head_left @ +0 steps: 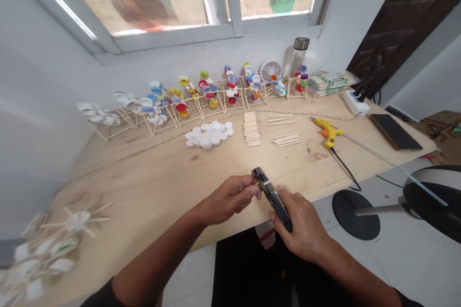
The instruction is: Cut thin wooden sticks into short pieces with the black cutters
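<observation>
My right hand [301,223] is wrapped round a dark hand cutter [275,201], its head pointing up and left over the front of the table. A thin wooden stick [267,183] lies across the cutter's jaws. My left hand [232,196] pinches the near end of that stick, its fingertips close against the cutter head. Beyond my hands lie a stack of short cut sticks [251,129], a bundle of longer sticks [287,139] and a few more sticks [280,119]. White bottle caps [210,135] are grouped to their left.
Along the wall stand several stick frames with coloured cap wheels [212,93]. At right are a yellow glue gun [329,132], phone [395,131], power adapter [356,103] and packaged sticks [331,83]. Cap-and-stick wheels [77,220] lie at left; a floor fan [432,196] stands beside the table.
</observation>
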A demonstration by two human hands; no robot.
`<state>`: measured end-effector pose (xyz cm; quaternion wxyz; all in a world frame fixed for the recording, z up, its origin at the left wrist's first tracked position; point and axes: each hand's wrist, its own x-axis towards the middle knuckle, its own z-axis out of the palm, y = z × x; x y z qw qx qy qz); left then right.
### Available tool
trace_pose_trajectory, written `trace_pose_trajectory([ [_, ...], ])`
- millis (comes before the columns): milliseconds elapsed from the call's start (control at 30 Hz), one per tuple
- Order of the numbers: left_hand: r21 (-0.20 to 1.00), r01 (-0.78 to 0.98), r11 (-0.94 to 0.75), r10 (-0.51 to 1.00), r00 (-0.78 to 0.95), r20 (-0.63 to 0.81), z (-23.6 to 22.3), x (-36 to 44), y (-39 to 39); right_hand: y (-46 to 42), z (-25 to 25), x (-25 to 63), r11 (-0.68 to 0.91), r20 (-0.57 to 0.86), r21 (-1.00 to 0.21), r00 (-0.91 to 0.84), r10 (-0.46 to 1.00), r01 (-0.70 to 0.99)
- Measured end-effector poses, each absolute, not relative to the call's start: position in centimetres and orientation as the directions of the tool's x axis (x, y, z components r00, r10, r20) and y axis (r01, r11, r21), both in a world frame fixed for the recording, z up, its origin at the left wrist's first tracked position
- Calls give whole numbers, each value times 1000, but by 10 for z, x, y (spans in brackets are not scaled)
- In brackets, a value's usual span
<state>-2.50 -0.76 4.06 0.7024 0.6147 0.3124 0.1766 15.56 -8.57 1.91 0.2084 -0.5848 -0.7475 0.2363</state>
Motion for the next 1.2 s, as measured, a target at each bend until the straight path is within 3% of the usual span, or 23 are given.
trace_pose_trajectory([
  [167,967,96,237,595,772,-223,42,-26,-3,-85,16,155,200,50,-581,-211,976,789],
  [367,973,141,180,606,764,-223,42,-27,1,-84,14,155,173,30,-576,-190,981,799],
  [500,979,182,92,613,764,-200,43,-27,5,-83,12,153,142,6,-567,-168,986,811],
  [600,956,267,-123,661,740,-122,44,-25,6,-82,11,152,103,-28,-568,-145,989,817],
  [667,861,385,-333,718,696,-33,41,-22,3,-80,10,151,69,-55,-580,-124,991,812],
  [767,574,592,-566,788,593,165,30,-17,-4,-77,10,150,20,-98,-607,-100,990,795],
  [867,214,714,-667,725,554,409,15,-13,-10,-73,11,149,-6,-131,-632,-100,986,775],
  [933,28,735,-677,651,581,488,6,-13,-10,-70,10,149,-8,-148,-638,-112,983,770],
  [1033,-82,725,-684,592,617,519,-4,-14,-4,-65,7,148,-7,-168,-617,-124,978,787],
  [1200,-91,730,-677,581,607,542,-16,-18,7,-56,0,146,33,-147,-534,-131,980,845],
])
